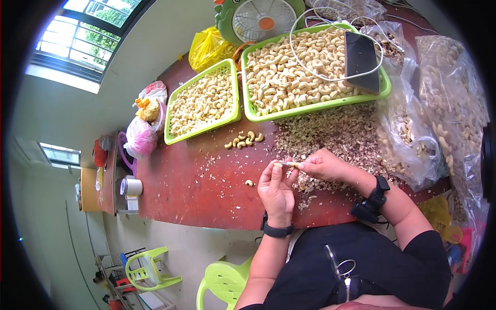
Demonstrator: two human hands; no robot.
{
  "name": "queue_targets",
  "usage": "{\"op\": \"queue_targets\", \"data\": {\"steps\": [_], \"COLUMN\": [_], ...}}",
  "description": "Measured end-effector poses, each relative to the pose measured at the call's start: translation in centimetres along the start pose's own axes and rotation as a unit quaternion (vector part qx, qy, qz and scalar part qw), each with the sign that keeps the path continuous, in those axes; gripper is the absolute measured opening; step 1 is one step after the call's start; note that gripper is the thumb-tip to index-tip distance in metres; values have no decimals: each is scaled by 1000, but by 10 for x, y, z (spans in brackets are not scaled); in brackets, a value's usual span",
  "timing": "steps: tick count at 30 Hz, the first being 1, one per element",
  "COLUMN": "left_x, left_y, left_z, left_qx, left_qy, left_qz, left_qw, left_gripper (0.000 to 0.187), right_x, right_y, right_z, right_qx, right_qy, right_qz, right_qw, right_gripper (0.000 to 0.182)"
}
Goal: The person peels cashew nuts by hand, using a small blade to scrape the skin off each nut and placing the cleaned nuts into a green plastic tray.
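One cashew (287, 165) is pinched between left hand (277, 191) and right hand (323, 166), long axis lying across, hands together over the shell pile (336, 137).

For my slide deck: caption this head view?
Two bare hands peel a pale cashew over a red table.

Two green trays of cashews, a smaller (202, 101) and a larger (316, 70); one phone (361, 59); one fan (261, 18); two hands, left (276, 191) and right (323, 165); two green plastic chairs (150, 268); one yellow bag (209, 47).
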State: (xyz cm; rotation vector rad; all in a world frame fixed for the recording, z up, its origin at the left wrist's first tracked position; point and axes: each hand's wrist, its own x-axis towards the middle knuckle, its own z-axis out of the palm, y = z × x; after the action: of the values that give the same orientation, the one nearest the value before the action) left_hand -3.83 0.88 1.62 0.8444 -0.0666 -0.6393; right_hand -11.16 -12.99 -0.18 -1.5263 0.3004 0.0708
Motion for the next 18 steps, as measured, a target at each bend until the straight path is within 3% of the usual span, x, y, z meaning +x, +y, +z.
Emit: {"op": "queue_targets", "data": {"steps": [18], "left_x": [6], "left_y": [0], "left_z": [-10], "left_qx": [-24], "left_qy": [-20], "left_qz": [-39], "left_qw": [999], "left_gripper": [20], "right_x": [-4], "right_y": [-6], "right_z": [2], "right_qx": [-9], "right_qy": [-6], "right_qz": [-8], "right_qw": [1000], "right_gripper": [42]}}
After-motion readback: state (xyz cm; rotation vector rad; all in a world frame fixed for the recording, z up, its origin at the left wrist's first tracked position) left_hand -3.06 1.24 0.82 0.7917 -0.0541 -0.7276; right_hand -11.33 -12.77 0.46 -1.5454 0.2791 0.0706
